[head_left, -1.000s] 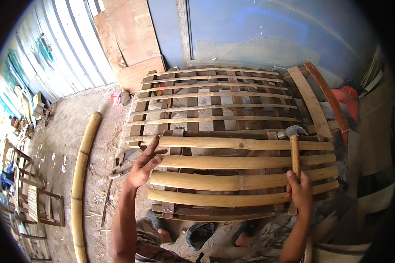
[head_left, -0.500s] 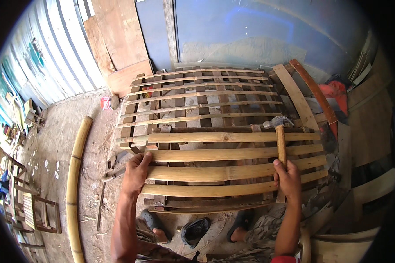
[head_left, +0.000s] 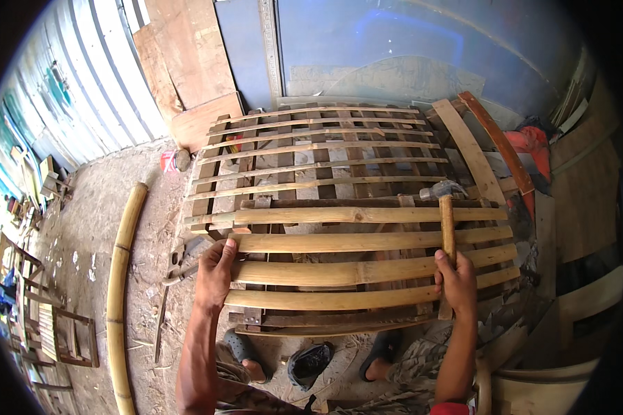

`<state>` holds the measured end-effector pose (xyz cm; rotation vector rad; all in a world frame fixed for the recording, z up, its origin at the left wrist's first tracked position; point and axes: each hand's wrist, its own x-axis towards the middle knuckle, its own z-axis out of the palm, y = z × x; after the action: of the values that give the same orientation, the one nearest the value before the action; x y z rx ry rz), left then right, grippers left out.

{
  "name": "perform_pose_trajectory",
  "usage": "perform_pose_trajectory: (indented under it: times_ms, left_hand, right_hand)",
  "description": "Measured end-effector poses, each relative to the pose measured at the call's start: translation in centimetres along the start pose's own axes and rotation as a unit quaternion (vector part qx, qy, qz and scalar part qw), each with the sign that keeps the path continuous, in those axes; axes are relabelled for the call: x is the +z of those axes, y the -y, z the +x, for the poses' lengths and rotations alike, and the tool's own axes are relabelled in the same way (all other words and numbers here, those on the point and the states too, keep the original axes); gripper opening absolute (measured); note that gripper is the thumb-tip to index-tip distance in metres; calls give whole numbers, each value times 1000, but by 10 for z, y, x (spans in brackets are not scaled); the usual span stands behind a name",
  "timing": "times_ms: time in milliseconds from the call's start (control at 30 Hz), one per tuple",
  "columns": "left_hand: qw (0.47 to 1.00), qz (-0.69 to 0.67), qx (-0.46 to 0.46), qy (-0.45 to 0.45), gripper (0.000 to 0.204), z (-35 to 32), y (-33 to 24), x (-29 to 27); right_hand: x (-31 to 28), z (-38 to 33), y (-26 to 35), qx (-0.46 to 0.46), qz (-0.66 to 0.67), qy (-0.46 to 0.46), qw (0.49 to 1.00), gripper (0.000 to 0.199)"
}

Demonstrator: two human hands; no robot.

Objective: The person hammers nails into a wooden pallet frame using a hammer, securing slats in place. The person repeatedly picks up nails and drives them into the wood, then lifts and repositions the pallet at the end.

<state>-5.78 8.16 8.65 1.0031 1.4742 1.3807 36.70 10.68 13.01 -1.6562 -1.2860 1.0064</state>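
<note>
Wide split-bamboo slats lie side by side across the near part of a dark wooden slatted frame [head_left: 273,321]. My left hand [head_left: 215,272] is closed at their left ends, its thumb over the end of one bamboo slat [head_left: 311,243]; its fingertips are hidden. Another bamboo slat [head_left: 311,272] lies just nearer to me, beside that hand. In my right hand [head_left: 457,281] is a claw hammer [head_left: 447,221], gripped by its wooden handle. The hammer's metal head points away from me, over the right part of the slats.
Thinner bamboo strips [head_left: 318,146] cross the frame's far part. A long bamboo pole [head_left: 120,256] lies on the floor at left. Between my feet sits a black plastic bag [head_left: 309,365]. Boards [head_left: 469,152] lean at right, near a blue wall panel [head_left: 422,34]. Small wooden chairs [head_left: 73,335] stand far left.
</note>
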Motion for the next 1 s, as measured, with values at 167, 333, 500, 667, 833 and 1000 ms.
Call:
perform_pose_trajectory:
  times_ms: [167,333,500,667,833,1000]
  left_hand:
    - [998,-32,-40,-23,39,2,1,1]
    - [992,-104,-75,6,42,5,4,-4]
    - [996,-61,-71,2,42,7,1,-2]
    - [997,-29,-67,-6,45,4,-2,3]
    - [996,87,-27,-18,45,2,-4,0]
    - [961,270,23,-59,60,0,-9,0]
  right_hand:
    - [-1,1,-1,8,7,0,1000,36]
    - [1,1,0,11,16,3,1000,37]
    - [3,-1,1,-2,-8,-3,1000,38]
    - [-1,1,-4,-9,-21,5,1000,40]
    - [0,-2,-2,-33,-34,-2,999,40]
    - [2,0,-9,-65,-9,-10,998,38]
